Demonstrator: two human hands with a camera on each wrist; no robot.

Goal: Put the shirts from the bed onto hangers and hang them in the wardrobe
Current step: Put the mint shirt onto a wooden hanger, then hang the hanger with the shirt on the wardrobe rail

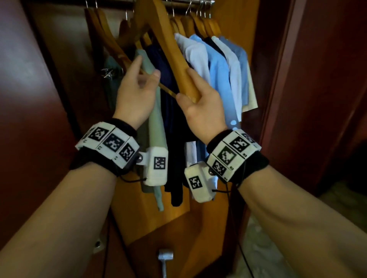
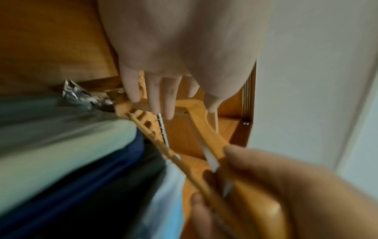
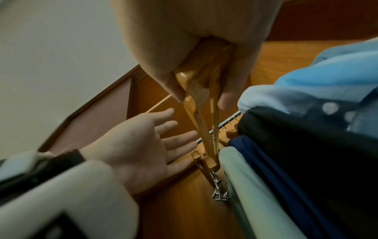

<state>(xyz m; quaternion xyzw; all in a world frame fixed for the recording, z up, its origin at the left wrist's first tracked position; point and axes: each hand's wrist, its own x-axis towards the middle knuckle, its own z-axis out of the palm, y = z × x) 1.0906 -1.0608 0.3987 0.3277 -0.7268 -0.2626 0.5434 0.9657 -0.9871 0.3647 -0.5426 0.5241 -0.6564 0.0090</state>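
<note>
Hanger gripped at its end by right hand; left hand open beside sage shirt.
Hook possibly snagged on rail; neighbouring hangers could be dragged off if pulled askew.

Only unreadable square code markers on the wrist bands

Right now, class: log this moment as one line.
right hand: grips empty hanger | left hand: open beside green shirt | rail: shirts hung
</note>
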